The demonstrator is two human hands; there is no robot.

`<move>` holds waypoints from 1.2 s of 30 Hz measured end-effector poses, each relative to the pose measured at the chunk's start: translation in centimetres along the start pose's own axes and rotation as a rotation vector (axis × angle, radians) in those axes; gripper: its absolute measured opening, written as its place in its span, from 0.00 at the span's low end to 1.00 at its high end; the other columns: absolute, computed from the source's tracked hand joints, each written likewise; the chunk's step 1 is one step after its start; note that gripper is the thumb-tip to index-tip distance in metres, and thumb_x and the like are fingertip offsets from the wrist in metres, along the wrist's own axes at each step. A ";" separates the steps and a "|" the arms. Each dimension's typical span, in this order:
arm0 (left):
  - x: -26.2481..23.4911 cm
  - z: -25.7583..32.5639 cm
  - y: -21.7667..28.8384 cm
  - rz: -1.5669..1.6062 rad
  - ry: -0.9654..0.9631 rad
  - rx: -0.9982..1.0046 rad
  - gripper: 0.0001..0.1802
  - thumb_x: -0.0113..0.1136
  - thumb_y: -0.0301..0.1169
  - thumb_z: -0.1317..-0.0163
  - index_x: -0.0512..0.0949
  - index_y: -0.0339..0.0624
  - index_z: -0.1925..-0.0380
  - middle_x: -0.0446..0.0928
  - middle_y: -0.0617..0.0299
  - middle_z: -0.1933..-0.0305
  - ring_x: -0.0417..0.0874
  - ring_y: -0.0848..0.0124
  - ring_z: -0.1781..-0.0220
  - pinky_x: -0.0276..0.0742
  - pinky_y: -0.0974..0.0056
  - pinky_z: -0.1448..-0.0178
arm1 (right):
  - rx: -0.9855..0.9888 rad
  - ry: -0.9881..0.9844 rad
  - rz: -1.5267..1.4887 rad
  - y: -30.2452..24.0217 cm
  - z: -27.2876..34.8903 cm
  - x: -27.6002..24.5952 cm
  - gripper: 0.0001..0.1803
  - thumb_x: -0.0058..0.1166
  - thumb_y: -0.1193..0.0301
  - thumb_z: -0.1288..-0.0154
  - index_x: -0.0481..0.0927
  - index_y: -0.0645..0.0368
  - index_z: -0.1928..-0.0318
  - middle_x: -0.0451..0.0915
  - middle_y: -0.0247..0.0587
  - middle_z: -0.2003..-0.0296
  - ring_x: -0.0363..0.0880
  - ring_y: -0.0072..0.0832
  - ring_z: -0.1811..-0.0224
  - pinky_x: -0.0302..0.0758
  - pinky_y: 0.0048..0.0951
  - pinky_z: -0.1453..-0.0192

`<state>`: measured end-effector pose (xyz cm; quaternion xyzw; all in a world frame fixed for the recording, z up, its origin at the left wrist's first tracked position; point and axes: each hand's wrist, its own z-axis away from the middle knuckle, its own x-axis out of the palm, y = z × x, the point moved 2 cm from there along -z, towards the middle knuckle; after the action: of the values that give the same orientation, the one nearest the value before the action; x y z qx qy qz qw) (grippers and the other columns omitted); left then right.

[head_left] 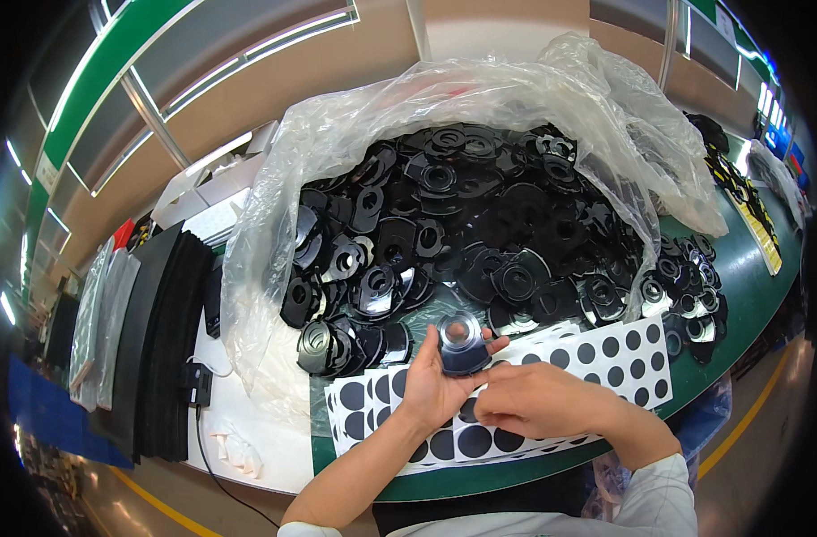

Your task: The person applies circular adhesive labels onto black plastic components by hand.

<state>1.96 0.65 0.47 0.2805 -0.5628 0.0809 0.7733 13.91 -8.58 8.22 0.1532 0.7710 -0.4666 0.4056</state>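
Just above the bench front, my left hand is closed around the edge of a glossy black plastic part with a round opening ringed in grey. Close on its right, my right hand has its fingers curled together. Its fingertips are partly hidden, and I cannot make out whether anything is between them. Beneath both hands lie overlapping white sticker sheets with rows of black round stickers. Behind them, a large heap of similar black parts fills an open clear plastic bag.
More black parts are piled right of the bag on the green bench top. Dark foam-like sheets stand upright at the left. A small black box with a cable sits near the white left surface.
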 end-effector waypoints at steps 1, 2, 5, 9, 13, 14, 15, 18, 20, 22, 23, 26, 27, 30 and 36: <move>-0.3 -0.1 0.0 0.002 0.000 -0.003 0.25 0.29 0.54 0.27 0.69 0.48 0.59 0.72 0.49 0.48 0.69 0.51 0.37 0.69 0.43 0.35 | 0.007 0.053 -0.200 -0.2 0.0 -0.8 0.09 0.61 0.79 0.49 0.74 0.58 0.67 0.78 0.36 0.71 0.78 0.32 0.65 0.75 0.29 0.63; -0.9 -0.2 0.0 -0.086 0.015 0.030 0.26 0.28 0.55 0.27 0.69 0.48 0.59 0.72 0.50 0.48 0.71 0.52 0.38 0.69 0.43 0.36 | 0.004 0.094 -0.402 0.0 0.1 -1.6 0.09 0.62 0.79 0.47 0.75 0.58 0.67 0.79 0.33 0.70 0.79 0.26 0.67 0.74 0.27 0.63; -0.8 -0.3 -0.4 -0.197 -0.005 0.059 0.30 0.25 0.59 0.29 0.68 0.47 0.56 0.72 0.53 0.48 0.77 0.55 0.47 0.76 0.50 0.45 | 0.124 0.559 -0.734 2.0 0.2 -1.7 0.07 0.60 0.78 0.42 0.74 0.60 0.65 0.79 0.32 0.68 0.79 0.19 0.65 0.75 0.22 0.59; 0.1 0.1 -0.7 -0.349 0.058 0.016 0.33 0.24 0.62 0.31 0.67 0.46 0.52 0.73 0.56 0.53 0.79 0.61 0.57 0.72 0.64 0.62 | 0.375 0.718 -0.695 4.7 -0.4 -0.5 0.10 0.59 0.82 0.42 0.70 0.59 0.65 0.78 0.35 0.67 0.77 0.17 0.66 0.75 0.22 0.57; -0.1 -0.1 -0.9 -0.370 0.067 0.030 0.34 0.23 0.63 0.31 0.67 0.46 0.55 0.72 0.56 0.56 0.79 0.61 0.57 0.74 0.62 0.61 | 0.409 0.687 -0.811 5.7 -0.6 1.1 0.10 0.58 0.77 0.40 0.69 0.59 0.65 0.77 0.32 0.71 0.75 0.15 0.77 0.71 0.17 0.71; -0.2 -0.1 -0.9 -0.366 0.076 0.033 0.33 0.23 0.62 0.31 0.67 0.45 0.57 0.72 0.56 0.56 0.79 0.61 0.58 0.74 0.62 0.61 | 0.419 0.683 -0.798 5.9 -0.6 1.4 0.10 0.58 0.77 0.39 0.68 0.59 0.65 0.77 0.32 0.71 0.75 0.15 0.79 0.70 0.16 0.73; -0.2 -0.1 -0.8 -0.368 0.076 0.034 0.33 0.23 0.62 0.31 0.67 0.45 0.57 0.72 0.56 0.56 0.79 0.61 0.58 0.74 0.62 0.61 | 0.424 0.679 -0.786 5.9 -0.7 1.5 0.10 0.58 0.77 0.39 0.68 0.59 0.65 0.77 0.33 0.72 0.74 0.15 0.80 0.69 0.16 0.75; -0.2 0.0 -0.8 -0.355 0.064 0.030 0.33 0.23 0.62 0.31 0.67 0.46 0.58 0.72 0.56 0.56 0.78 0.62 0.58 0.74 0.61 0.61 | 0.416 0.681 -0.782 6.0 -0.7 1.6 0.10 0.58 0.77 0.39 0.67 0.59 0.65 0.77 0.33 0.72 0.74 0.14 0.80 0.69 0.15 0.74; -0.1 0.0 -0.7 -0.359 0.087 0.034 0.33 0.23 0.62 0.30 0.68 0.46 0.58 0.72 0.56 0.56 0.78 0.62 0.58 0.74 0.61 0.61 | 0.409 0.689 -0.769 6.0 -0.8 1.7 0.10 0.58 0.78 0.39 0.67 0.59 0.65 0.77 0.33 0.72 0.74 0.14 0.80 0.69 0.15 0.74; 0.0 0.0 -0.7 -0.361 0.085 0.032 0.33 0.23 0.62 0.30 0.68 0.46 0.58 0.72 0.57 0.56 0.78 0.62 0.58 0.74 0.60 0.60 | 0.402 0.697 -0.755 6.0 -0.9 1.7 0.10 0.58 0.78 0.39 0.67 0.59 0.66 0.77 0.33 0.71 0.74 0.14 0.80 0.69 0.15 0.74; 0.1 0.1 -0.7 -0.363 0.083 0.030 0.33 0.23 0.61 0.30 0.68 0.46 0.58 0.72 0.57 0.56 0.78 0.63 0.57 0.75 0.60 0.60 | 0.413 0.694 -0.769 6.0 -0.8 1.7 0.10 0.58 0.78 0.39 0.67 0.59 0.66 0.77 0.33 0.71 0.74 0.14 0.80 0.69 0.15 0.74; 0.1 0.1 -0.7 -0.361 0.101 0.031 0.33 0.23 0.61 0.30 0.68 0.46 0.58 0.72 0.58 0.55 0.78 0.64 0.57 0.75 0.60 0.59 | 0.422 0.692 -0.782 6.0 -0.8 1.7 0.10 0.58 0.78 0.39 0.67 0.59 0.66 0.77 0.34 0.71 0.74 0.14 0.80 0.69 0.16 0.74; 0.1 0.1 -0.7 -0.361 0.100 0.030 0.33 0.23 0.61 0.30 0.68 0.46 0.58 0.72 0.58 0.55 0.78 0.64 0.57 0.75 0.60 0.59 | 0.419 0.693 -0.780 6.0 -0.8 1.7 0.10 0.58 0.78 0.39 0.67 0.59 0.66 0.77 0.34 0.71 0.74 0.14 0.80 0.70 0.16 0.74; 0.0 0.1 -0.7 -0.370 0.086 0.025 0.33 0.22 0.61 0.30 0.69 0.46 0.57 0.72 0.58 0.54 0.78 0.64 0.56 0.75 0.60 0.59 | 0.417 0.692 -0.806 6.0 -0.8 1.8 0.10 0.58 0.78 0.39 0.67 0.59 0.66 0.77 0.34 0.70 0.74 0.14 0.80 0.70 0.16 0.74; 0.1 0.2 -0.7 -0.362 0.093 0.030 0.33 0.23 0.61 0.30 0.69 0.45 0.57 0.71 0.59 0.55 0.77 0.65 0.56 0.75 0.60 0.59 | 0.430 0.687 -0.801 5.9 -0.8 1.7 0.10 0.58 0.77 0.38 0.67 0.59 0.66 0.76 0.34 0.70 0.73 0.14 0.80 0.70 0.16 0.74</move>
<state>2.18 -0.07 0.37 0.3849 -0.4654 -0.0383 0.7961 16.05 -5.11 3.58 0.0709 0.7440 -0.6540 -0.1173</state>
